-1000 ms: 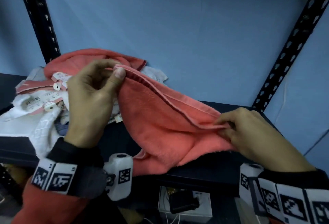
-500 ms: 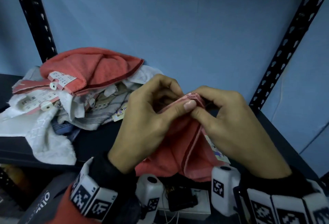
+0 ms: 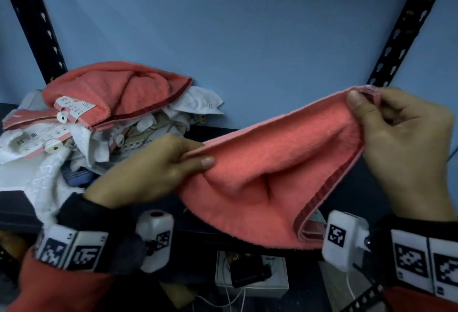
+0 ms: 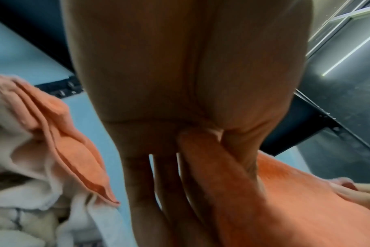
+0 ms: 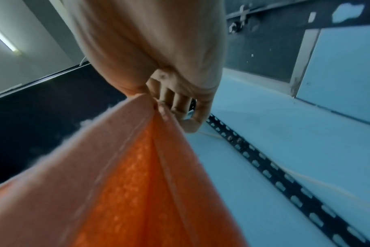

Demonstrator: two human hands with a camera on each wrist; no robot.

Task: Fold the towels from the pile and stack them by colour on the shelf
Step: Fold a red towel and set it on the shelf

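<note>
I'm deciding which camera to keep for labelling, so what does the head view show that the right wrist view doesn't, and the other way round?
Only the head view shows the jumbled pile of white and coral towels at the left of the dark shelf, and the left hand gripping the held coral terry towel.

Only the right wrist view shows the right hand's fingers from beneath, curled at the towel's corner.

Both show the right hand pinching that towel and the perforated black shelf post.
</note>
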